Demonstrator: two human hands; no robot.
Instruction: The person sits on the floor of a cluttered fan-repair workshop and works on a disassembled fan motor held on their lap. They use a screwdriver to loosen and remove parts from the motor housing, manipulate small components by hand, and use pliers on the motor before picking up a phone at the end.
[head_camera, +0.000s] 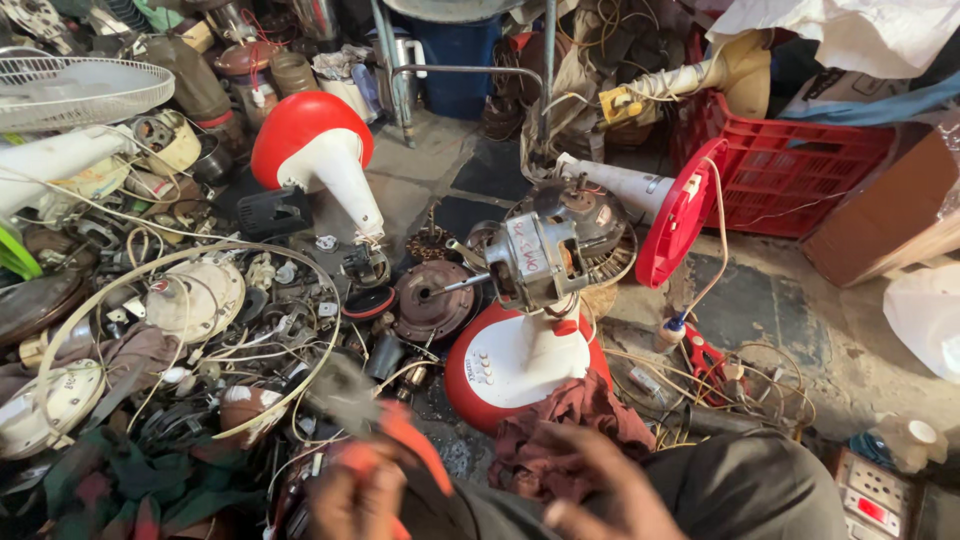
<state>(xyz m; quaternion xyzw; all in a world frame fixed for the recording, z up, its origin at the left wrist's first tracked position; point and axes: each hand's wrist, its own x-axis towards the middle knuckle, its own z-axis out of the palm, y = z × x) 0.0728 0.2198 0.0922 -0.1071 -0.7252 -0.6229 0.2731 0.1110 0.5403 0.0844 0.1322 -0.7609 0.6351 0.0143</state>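
Observation:
My left hand (352, 500) is at the bottom edge, blurred, closed around a tool with orange handles (408, 440), likely pliers; its grey tip points up and left. My right hand (598, 492) is also blurred, fingers spread, holding nothing, just below a maroon cloth (572, 418). Beyond the cloth stands a table fan's red and white base (505, 365). A bare grey fan motor (540, 258) sits on it, shaft pointing left.
A dense pile of fan parts, wires and a white wire ring (200, 330) fills the left. Another red and white fan base (315, 150) lies behind, a third (675, 212) lies right. Red crate (790, 170), cardboard box (890, 210), small bottle (672, 330), power strip (870, 497).

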